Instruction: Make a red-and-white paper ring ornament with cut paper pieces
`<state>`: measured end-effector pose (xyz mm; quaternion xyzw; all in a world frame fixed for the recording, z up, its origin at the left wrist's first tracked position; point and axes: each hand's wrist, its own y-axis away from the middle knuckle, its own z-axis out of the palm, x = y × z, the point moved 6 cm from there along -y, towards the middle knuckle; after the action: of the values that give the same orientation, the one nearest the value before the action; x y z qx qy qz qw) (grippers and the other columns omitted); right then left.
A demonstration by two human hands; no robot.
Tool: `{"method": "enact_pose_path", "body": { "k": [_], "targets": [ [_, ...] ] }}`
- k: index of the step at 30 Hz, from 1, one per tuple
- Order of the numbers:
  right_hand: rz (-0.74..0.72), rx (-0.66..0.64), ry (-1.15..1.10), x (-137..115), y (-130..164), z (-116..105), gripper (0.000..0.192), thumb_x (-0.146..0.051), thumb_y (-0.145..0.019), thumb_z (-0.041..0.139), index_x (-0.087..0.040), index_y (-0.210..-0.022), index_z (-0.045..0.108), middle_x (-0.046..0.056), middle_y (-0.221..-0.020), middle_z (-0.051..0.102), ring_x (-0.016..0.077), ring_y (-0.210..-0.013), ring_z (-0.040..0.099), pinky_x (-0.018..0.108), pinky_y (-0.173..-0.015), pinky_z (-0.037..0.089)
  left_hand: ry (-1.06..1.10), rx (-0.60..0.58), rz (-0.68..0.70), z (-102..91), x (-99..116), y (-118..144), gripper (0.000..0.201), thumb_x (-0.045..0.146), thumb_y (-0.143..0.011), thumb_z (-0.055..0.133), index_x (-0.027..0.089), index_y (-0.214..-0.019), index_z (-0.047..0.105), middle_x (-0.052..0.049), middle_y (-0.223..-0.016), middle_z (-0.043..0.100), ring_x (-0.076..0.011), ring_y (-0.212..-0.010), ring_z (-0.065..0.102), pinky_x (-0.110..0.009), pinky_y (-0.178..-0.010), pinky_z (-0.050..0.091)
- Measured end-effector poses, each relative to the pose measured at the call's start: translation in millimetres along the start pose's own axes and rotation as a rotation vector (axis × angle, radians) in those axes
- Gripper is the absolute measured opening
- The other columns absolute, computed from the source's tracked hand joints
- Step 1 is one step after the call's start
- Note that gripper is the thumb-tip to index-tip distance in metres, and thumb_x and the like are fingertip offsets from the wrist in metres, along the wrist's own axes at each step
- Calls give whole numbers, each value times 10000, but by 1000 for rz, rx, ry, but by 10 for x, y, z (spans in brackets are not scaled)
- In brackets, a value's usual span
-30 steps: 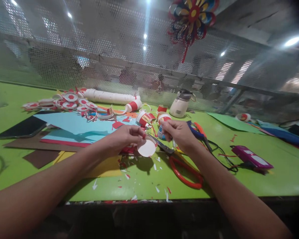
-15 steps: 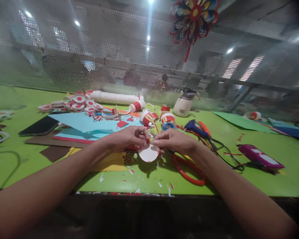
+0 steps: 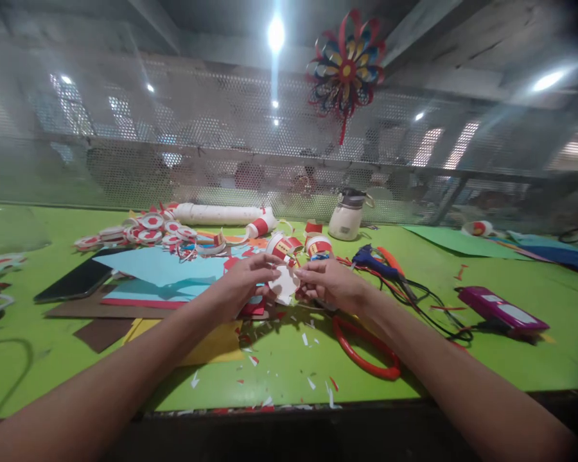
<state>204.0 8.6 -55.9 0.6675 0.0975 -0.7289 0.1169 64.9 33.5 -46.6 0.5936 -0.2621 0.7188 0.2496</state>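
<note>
Centrally over the green worktop, both hands meeting on a small white paper disc. Left hand curled, fingers drawn narrow and pinching the disc's left and upper edge. Right hand mirrored opposite, fingers closed narrow on the disc's right edge, thumb side toward the left hand. Disc held just above the worktop, tilted, squarely between the two sets of fingertips and partly covered by them; whether anything else is clamped with it, impossible to tell.

Directly under the right wrist, red-handled scissors flat on the worktop, loops toward the near edge. Below and around the hands, white and red paper scraps scattered. Left of the hands, stacked sheets: light blue paper on top, brown card and yellow sheet beneath. Black phone lying beside the blue paper's left edge. Farther back left, a heap of red-and-white paper rounds, with a white tube lying behind them. Just beyond the disc, small red-and-white cups. Blue glue gun with black cord to the right of the hands, then a magenta case well apart. White bottle upright near the mesh screen; paper pinwheel hanging above.
</note>
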Motion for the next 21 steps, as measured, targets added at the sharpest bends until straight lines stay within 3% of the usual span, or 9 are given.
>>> {"method": "enact_pose_path", "body": {
  "k": [4, 11, 16, 21],
  "targets": [
    [6, 20, 45, 38, -6, 33, 255, -357, -707, 722, -114, -735, 652, 22, -644, 628, 94, -584, 587, 219, -569, 452, -99, 117, -15, -16, -44, -12, 289, 278, -682, 685, 156, -919, 573, -16, -759, 615, -132, -695, 576, -240, -611, 413],
    [-30, 9, 150, -16, 32, 115, 251, -377, -734, 683, -128, -752, 655, 16, -678, 619, 90, -614, 583, 227, -608, 456, -177, 164, 68, -39, -15, -18, 291, 333, -650, 723, 141, -829, 597, -14, -683, 634, -130, -617, 568, -239, -569, 406],
    [-231, 162, 450, -179, 63, 94, 284, -381, -731, 673, -130, -861, 648, 51, -758, 643, 131, -677, 588, 278, -632, 473, -209, 160, 104, -15, 22, -14, 262, 318, -632, 732, 125, -759, 609, -4, -652, 621, -114, -593, 553, -228, -557, 405],
    [-414, 244, 683, -301, 147, 207, 198, -346, -744, 657, -155, -782, 623, 38, -725, 634, 128, -634, 561, 270, -602, 453, -220, 139, 84, 24, 19, -5, 242, 311, -639, 723, 126, -750, 615, 1, -625, 611, -108, -556, 543, -224, -532, 396]
  ]
}}
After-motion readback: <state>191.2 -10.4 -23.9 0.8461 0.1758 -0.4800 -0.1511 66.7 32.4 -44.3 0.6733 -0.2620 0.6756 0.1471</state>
